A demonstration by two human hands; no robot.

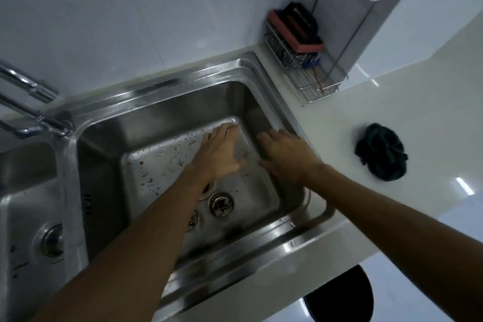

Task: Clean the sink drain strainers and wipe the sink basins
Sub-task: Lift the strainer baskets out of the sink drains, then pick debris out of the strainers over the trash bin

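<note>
A stainless steel double sink fills the view. In the right basin (pixel 104 165) my left hand (pixel 219 154) lies flat on the wet floor, fingers spread, holding nothing. My right hand (pixel 285 157) is open against the basin's right wall, also empty. A round drain strainer (pixel 221 204) sits in the basin floor near my left forearm, with debris in it. A second round metal piece (pixel 193 220) is half hidden under that forearm. The left basin (pixel 15 191) shows its own drain (pixel 52 240). Dark specks and water drops dot the right basin's floor.
A dark crumpled cloth (pixel 380 153) lies on the white counter to the right. A wire rack (pixel 308 70) with a pink-and-black sponge (pixel 295 31) stands in the back corner. The chrome faucet (pixel 28 102) is at the left. A black round bin (pixel 339 295) sits below the counter.
</note>
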